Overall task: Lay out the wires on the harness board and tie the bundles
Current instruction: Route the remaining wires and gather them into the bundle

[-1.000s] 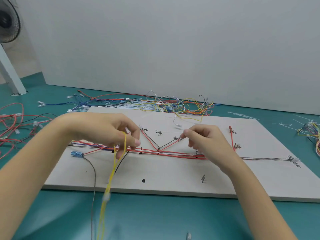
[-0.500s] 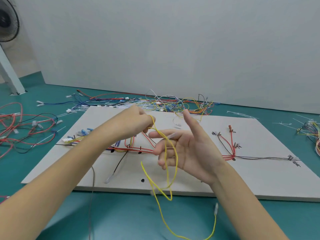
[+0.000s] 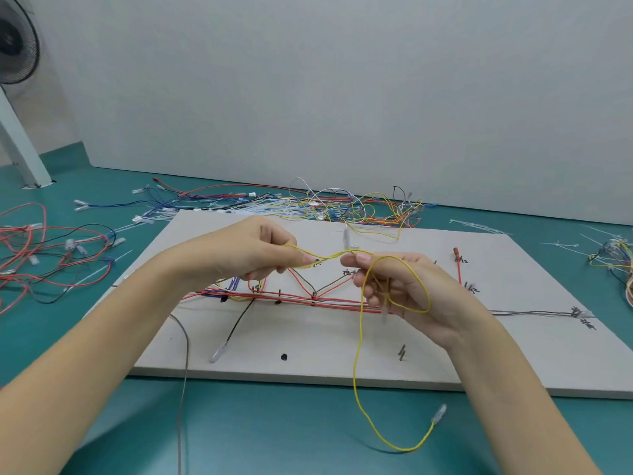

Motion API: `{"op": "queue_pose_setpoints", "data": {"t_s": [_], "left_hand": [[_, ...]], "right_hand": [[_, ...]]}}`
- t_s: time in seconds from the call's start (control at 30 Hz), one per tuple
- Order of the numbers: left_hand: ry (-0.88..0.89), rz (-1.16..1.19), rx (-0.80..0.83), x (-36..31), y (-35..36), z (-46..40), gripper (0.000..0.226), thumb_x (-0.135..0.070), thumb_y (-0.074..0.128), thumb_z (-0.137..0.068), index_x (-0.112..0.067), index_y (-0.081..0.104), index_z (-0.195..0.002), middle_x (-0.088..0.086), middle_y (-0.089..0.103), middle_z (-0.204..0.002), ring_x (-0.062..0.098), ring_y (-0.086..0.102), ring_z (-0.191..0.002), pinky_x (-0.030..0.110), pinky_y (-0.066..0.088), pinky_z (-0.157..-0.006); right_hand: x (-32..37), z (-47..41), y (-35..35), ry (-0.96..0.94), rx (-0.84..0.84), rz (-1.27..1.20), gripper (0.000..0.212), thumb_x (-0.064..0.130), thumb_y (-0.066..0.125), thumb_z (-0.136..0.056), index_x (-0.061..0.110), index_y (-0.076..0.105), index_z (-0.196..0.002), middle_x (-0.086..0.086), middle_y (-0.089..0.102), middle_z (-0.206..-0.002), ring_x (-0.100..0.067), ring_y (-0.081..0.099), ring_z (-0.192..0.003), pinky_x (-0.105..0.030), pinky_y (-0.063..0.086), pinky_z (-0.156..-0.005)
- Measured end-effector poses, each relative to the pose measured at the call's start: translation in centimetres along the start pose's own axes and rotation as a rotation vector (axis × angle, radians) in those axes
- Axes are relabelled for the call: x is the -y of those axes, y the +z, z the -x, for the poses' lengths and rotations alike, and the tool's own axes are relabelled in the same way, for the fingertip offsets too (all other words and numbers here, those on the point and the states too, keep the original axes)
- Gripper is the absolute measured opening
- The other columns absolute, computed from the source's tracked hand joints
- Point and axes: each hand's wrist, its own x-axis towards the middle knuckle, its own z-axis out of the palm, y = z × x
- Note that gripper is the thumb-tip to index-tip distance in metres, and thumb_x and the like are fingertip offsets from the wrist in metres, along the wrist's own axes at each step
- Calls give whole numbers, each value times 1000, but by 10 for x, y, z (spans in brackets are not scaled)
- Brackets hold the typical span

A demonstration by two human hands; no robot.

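Left hand (image 3: 260,252) and right hand (image 3: 397,289) pinch yellow wire (image 3: 358,354) — above board (image 3: 513,354).

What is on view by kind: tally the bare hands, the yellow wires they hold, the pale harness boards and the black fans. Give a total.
Bare hands: 2 (left hand, right hand)
Thin yellow wire, pinched by both hands: 1
Pale flat harness board: 1
Black round fan: 1
Total: 5

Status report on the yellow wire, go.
Left hand and right hand both pinch the yellow wire, above the harness board. Wire looped, tail dangling. Nothing obstructing.
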Motion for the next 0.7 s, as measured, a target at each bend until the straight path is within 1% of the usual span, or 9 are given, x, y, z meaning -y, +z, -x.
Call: {"op": "queue_pose_setpoints", "data": {"t_s": [0.07,0.13,0.23,0.3,0.37,0.43,0.5,0.6,0.7], "left_hand": [[8,-52,53,2,-3,3,46,-33,82,-71,-21,47,-44,3,39,-46,11,29,-40,17,22,-39],[-3,-89,104,4,-9,6,45,-31,84,-70,-20,47,-46,-7,37,-41,10,30,-40,15,26,-39],[-29,-144,187,6,-15,10,38,-39,80,-65,-18,51,-52,-1,32,-45,14,28,-45,17,28,-43],[-45,-168,242,5,-17,12,35,-41,81,-65,-19,55,-55,-1,33,-47,18,26,-49,24,23,-50],[-69,-182,295,4,-17,14,30,-38,82,-67,-20,59,-59,-3,34,-47,18,23,-50,31,19,-52],[-101,-210,323,4,-19,16,25,-37,81,-67,-21,62,-63,-4,35,-45,16,23,-48,27,18,-48],[-113,-218,303,3,-22,17,21,-35,79,-69,-21,64,-65,-5,41,-46,13,26,-46,21,22,-44],[-106,-121,243,3,-25,18,20,-32,81,-71,-20,65,-69,2,47,-53,15,36,-47,17,31,-44],[-70,-52,186,1,-20,18,23,-37,79,-71,-19,65,-71,3,51,-50,17,41,-45,19,36,-46]], "right_hand": [[1,1,-4,9,-46,14,34,33,73,-71,11,78,-96,3,58,-69,-8,53,-59,-18,47,-54],[3,2,-7,31,-49,-4,32,31,71,-71,10,78,-94,3,48,-63,-9,45,-54,-19,42,-49],[4,3,-6,56,-12,-8,29,30,70,-72,10,78,-92,4,42,-57,-10,38,-47,-19,33,-41],[4,3,-4,69,-2,34,24,26,72,-73,12,78,-91,2,52,-62,-10,46,-51,-20,41,-45],[3,3,-4,65,-5,110,16,19,66,-82,13,79,-90,-2,63,-74,-11,56,-62,-23,52,-59],[3,3,-3,59,-14,158,19,15,61,-87,14,80,-84,-7,66,-86,-12,56,-67,-26,54,-68],[4,4,0,44,-13,159,25,14,61,-89,15,78,-72,-14,61,-89,-11,51,-59,-24,52,-60],[4,5,-1,54,-15,130,25,16,61,-90,13,78,-72,-11,49,-73,-12,41,-50,-22,40,-46],[3,4,-4,99,-16,181,26,21,56,-91,10,78,-86,0,47,-58,-14,42,-50,-22,40,-46]]}}
